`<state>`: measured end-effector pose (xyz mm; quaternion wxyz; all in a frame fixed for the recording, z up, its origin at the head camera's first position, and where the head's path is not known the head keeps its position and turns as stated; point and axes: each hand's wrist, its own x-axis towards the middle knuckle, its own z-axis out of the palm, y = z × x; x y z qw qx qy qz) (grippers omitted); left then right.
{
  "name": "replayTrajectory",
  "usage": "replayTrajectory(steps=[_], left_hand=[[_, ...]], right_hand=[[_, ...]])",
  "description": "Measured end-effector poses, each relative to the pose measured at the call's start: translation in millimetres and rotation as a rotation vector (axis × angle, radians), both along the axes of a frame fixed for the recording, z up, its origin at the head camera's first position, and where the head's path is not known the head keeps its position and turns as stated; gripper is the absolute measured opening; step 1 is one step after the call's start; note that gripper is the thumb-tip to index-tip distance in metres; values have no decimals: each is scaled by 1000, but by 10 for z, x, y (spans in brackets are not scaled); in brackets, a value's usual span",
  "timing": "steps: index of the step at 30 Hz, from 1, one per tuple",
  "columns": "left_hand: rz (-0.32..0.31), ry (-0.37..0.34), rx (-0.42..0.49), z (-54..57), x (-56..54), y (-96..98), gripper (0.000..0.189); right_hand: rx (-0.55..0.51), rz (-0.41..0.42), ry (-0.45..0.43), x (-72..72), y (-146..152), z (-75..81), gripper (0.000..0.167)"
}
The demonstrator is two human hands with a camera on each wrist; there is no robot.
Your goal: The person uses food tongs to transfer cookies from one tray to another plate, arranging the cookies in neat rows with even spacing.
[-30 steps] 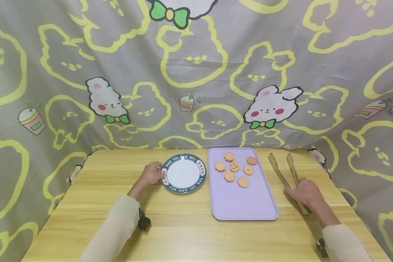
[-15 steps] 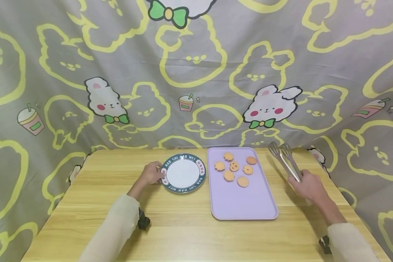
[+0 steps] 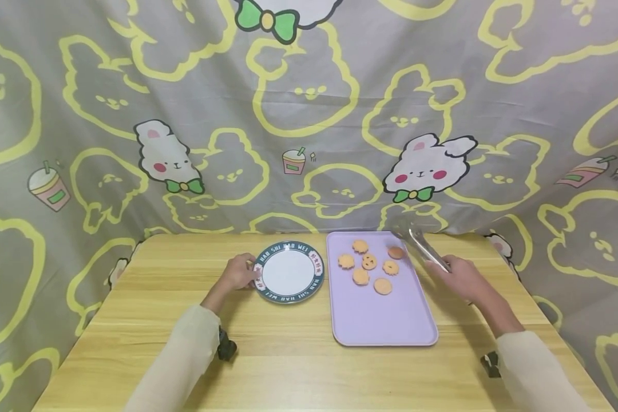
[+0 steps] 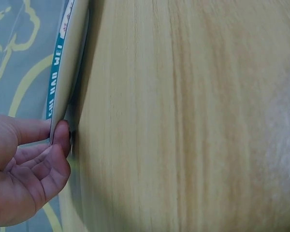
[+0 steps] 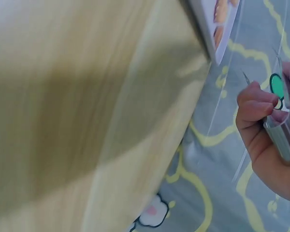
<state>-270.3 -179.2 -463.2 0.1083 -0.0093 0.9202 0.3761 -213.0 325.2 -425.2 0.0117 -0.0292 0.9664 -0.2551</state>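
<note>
My left hand (image 3: 241,271) pinches the left rim of a round plate (image 3: 288,273) with a white middle and a dark green lettered border. In the left wrist view, thumb and fingers hold the plate's edge (image 4: 63,82) between them. My right hand (image 3: 460,277) grips metal tongs (image 3: 426,248), raised above the table, their blurred tips over the tray's far right corner. A lilac tray (image 3: 386,326) carries several cookies, among them a smiley-face cookie (image 3: 369,262) and a darker oval cookie (image 3: 395,252) close to the tongs' tips. The right wrist view shows fingers curled round the tongs (image 5: 282,137).
The wooden table (image 3: 278,372) has its back edge against a grey curtain (image 3: 226,103) printed with yellow bear outlines and rabbits. Plate and tray lie side by side with a narrow gap of wood between them.
My right hand has lifted the tongs off the table and swung them left, so the tips now overhang the tray's corner. The left hand and plate have stayed put.
</note>
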Motion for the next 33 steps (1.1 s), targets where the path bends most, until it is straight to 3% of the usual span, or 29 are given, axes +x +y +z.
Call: replayTrajectory(steps=[12, 20, 25, 33], left_hand=[[-3, 1, 0, 12, 14, -1, 44], [0, 6, 6, -5, -2, -10, 43], [-3, 14, 6, -11, -7, -2, 42], [2, 4, 2, -16, -14, -2, 42]], right_hand=[[-11, 115, -136, -181, -251, 2, 51], [37, 171, -106, -260, -352, -31, 41], [58, 184, -91, -280, -380, -37, 40], [46, 150, -170, -303, -413, -40, 41]])
